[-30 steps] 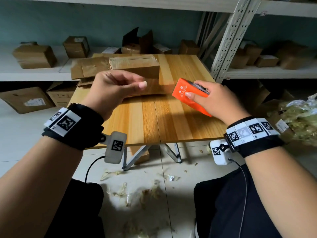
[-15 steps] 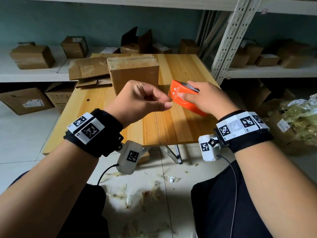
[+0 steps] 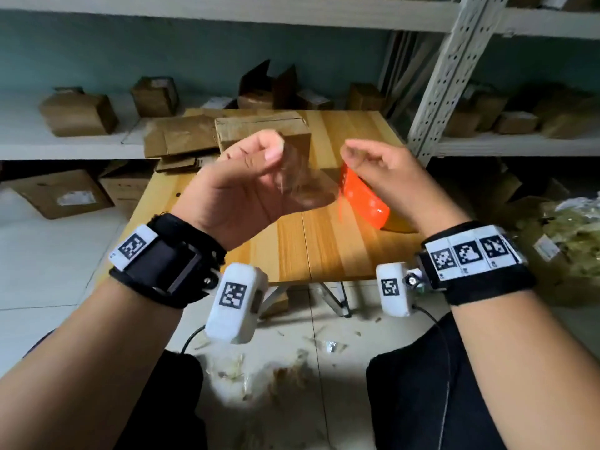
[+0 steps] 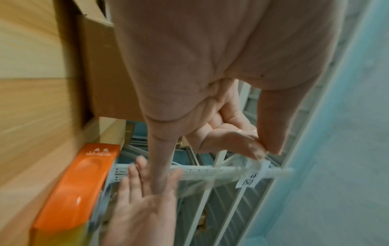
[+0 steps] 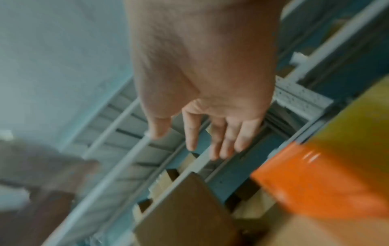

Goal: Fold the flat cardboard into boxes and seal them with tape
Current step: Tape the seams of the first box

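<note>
A stack of flat cardboard point(image 3: 181, 141) is seen at the far left of the wooden surface point(image 3: 324, 251), with a folded cardboard box point(image 3: 259, 129) standing just beside it on the right. The left hand point(image 3: 246, 186) is raised above the near part of the surface, in front of the box, its grip narrow: a strip of clear tape point(image 3: 297, 177) is pinched between thumb and curled fingers point(image 4: 238, 138), as the left wrist view confirms. The strip hangs from that pinch, crumpled and blurred, trailing toward the right. The orange tape dispenser point(image 3: 363, 199) lies on the surface near its right edge, apart from the left hand and just below the right hand point(image 3: 386, 177). The right grip is loose, its fingers point(image 5: 223, 143) relaxed and slightly spread; nothing is held in it, and the dispenser is not gripped. Whether the right fingertips touch the tape cannot be told.
</note>
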Tool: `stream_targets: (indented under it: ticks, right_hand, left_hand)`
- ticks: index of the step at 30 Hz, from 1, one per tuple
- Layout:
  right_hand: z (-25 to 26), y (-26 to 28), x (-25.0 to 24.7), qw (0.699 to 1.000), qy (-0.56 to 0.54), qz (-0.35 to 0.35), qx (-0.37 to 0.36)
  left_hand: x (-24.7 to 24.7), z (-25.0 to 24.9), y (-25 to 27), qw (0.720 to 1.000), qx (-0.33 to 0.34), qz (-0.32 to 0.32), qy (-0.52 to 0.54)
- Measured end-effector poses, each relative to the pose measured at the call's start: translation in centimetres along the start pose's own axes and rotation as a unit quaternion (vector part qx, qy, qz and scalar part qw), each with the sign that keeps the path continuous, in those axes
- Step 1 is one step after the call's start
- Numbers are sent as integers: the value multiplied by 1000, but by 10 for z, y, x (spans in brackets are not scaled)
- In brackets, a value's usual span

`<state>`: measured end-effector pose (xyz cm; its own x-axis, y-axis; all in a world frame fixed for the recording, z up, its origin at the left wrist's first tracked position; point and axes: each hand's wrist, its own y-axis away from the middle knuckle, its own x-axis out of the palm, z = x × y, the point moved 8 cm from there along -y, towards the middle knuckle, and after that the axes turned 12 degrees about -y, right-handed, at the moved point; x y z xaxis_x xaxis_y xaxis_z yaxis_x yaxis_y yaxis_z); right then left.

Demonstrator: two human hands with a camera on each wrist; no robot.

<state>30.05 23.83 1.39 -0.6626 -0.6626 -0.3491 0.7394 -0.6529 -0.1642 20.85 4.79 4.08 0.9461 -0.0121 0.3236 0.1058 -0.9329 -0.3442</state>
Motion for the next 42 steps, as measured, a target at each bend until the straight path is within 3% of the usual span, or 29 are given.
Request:
stream_targets:
  ticks: [3, 6, 12, 16, 19, 24, 29, 34, 37, 42]
  right_hand:
    - [23, 21, 38, 965, -208, 153, 36]
    - [29, 35, 58, 935, -272, 223, 52]
    - [14, 23, 46, 948, -285, 133, 55]
    - [9, 13, 30, 958, -273, 71, 50]
    - [12, 3, 15, 960, -278, 11, 25]
    - [24, -16, 1, 971, -235, -41, 5]
    - [29, -35, 17, 978, -207, -24, -1]
    - [25, -54, 43, 961, -275, 14, 15]
    - [19, -58, 57, 961, -271, 49, 23]
    - [21, -49, 66, 962, -256, 88, 25]
  left_hand:
    - [-7, -7, 0, 1000, 9, -6, 23]
    - [-19, -9, 3, 998, 12, -41, 36]
    - [-38, -12, 9, 993, 19, -104, 50]
    - [-56, -17, 14, 984, 31, -173, -5]
    - [-72, -29, 21, 963, 66, -248, -87]
    - [-87, -42, 25, 922, 101, -314, -204]
    - [-100, -40, 26, 916, 78, -352, -177]
    - [-120, -24, 24, 928, -15, -360, -90]
    - [-132, -22, 24, 923, -17, -383, -34]
    - [-136, -27, 18, 928, -5, -369, -41]
